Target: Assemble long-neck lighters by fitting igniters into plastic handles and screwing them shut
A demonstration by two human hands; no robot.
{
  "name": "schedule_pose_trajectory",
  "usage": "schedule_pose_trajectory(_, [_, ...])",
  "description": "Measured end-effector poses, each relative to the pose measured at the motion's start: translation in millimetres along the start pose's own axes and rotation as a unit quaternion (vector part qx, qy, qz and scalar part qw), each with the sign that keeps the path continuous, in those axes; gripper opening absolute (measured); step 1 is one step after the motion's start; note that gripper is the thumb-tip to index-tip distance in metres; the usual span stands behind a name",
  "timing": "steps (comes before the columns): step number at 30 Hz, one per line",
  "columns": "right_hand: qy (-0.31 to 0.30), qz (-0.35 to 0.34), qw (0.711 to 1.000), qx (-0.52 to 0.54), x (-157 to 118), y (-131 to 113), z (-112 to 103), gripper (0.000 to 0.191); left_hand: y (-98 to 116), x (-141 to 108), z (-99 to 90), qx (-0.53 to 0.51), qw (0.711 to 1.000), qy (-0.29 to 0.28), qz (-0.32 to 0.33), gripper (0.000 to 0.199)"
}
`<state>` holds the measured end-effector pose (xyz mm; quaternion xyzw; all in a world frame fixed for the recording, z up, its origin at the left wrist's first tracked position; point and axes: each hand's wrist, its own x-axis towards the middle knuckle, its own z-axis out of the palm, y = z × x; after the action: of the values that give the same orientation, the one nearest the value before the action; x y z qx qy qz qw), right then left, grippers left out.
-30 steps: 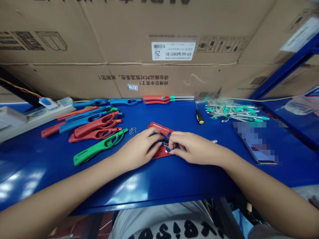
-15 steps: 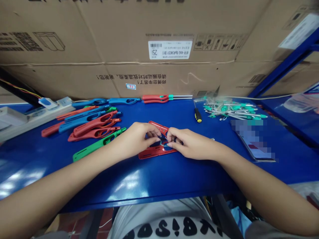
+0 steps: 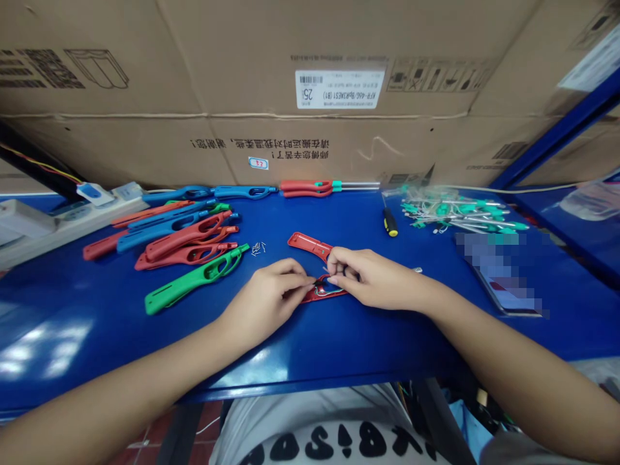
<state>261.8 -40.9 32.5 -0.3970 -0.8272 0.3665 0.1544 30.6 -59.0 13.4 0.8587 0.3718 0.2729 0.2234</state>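
Observation:
In the middle of the blue table, an opened red lighter casing lies in two halves. The far half (image 3: 306, 243) slants toward my right fingers. The near half (image 3: 334, 294) has thin wires inside and is partly covered by both hands. My left hand (image 3: 271, 290) is closed, thumb and forefinger pinching a small black part (image 3: 319, 281) just over the near half. From the right, my right hand (image 3: 371, 279) has its fingertips pinched together over the casing; what they hold is hidden. Several small screws (image 3: 258, 248) lie beyond my left hand.
Red, blue and green lighter casings (image 3: 186, 255) are piled at left beside a power strip (image 3: 82, 216). At the back lie assembled red lighters (image 3: 310, 187), a screwdriver (image 3: 389, 223) and metal tubes with teal ends (image 3: 455, 210). A phone (image 3: 504, 278) is at right; cardboard (image 3: 271, 90) stands behind.
My left hand has shifted down and closed in a pinch over the near casing half, uncovering the screws. My right hand stays nearly in place. The view has shifted slightly.

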Motion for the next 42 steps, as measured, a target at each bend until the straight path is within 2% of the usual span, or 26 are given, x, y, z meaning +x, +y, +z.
schedule_pose_trajectory(4, [0.003, 0.006, 1.000, -0.013, 0, -1, 2, 0.004, 1, -6, 4.7, 0.023, 1.000, 0.008, 0.012, 0.020])
schedule_pose_trajectory(7, [0.009, 0.014, 0.999, -0.032, 0, -2, 3, 0.005, 7, -12, 4.7, 0.087, 0.996, -0.021, 0.023, 0.026])
schedule_pose_trajectory(11, [0.005, 0.018, 0.999, -0.040, 0, -4, 4, 0.006, 21, -21, 1.0, 0.206, 0.975, -0.087, 0.009, 0.035])
schedule_pose_trajectory(15, [0.008, 0.011, 0.999, -0.047, 1, -4, 5, 0.006, 27, -30, 3.5, 0.304, 0.947, -0.099, 0.030, 0.044])
schedule_pose_trajectory(21, [0.003, 0.014, 0.998, -0.054, 2, -6, 6, 0.006, 27, -38, 10.0, 0.358, 0.927, -0.109, 0.041, 0.057])
schedule_pose_trajectory(24, [-0.002, 0.015, 0.998, -0.059, 1, -7, 6, 0.006, 25, -34, 7.8, 0.354, 0.927, -0.116, 0.036, 0.053])
schedule_pose_trajectory(26, [-0.008, 0.009, 0.998, -0.069, 0, -8, 5, 0.006, 21, -29, 5.4, 0.323, 0.939, -0.118, 0.030, 0.045])
schedule_pose_trajectory(30, [-0.023, -0.039, 0.995, -0.092, -5, -8, -1, 0.006, 10, -19, 1.5, 0.233, 0.966, -0.108, 0.027, 0.035])
schedule_pose_trajectory(34, [-0.050, -0.063, 0.992, -0.099, -7, -7, -6, 0.004, 5, -16, 0.8, 0.221, 0.969, -0.106, 0.030, 0.034])
schedule_pose_trajectory(38, [0.019, -0.042, 0.994, -0.097, 1, -1, 0, 0.015, 6, -15, 0.9, 0.206, 0.973, -0.091, 0.040, 0.031])
schedule_pose_trajectory(42, [0.056, 0.005, 0.993, -0.104, 8, 4, 7, 0.011, 7, -14, 0.0, 0.208, 0.973, -0.086, 0.043, 0.028])
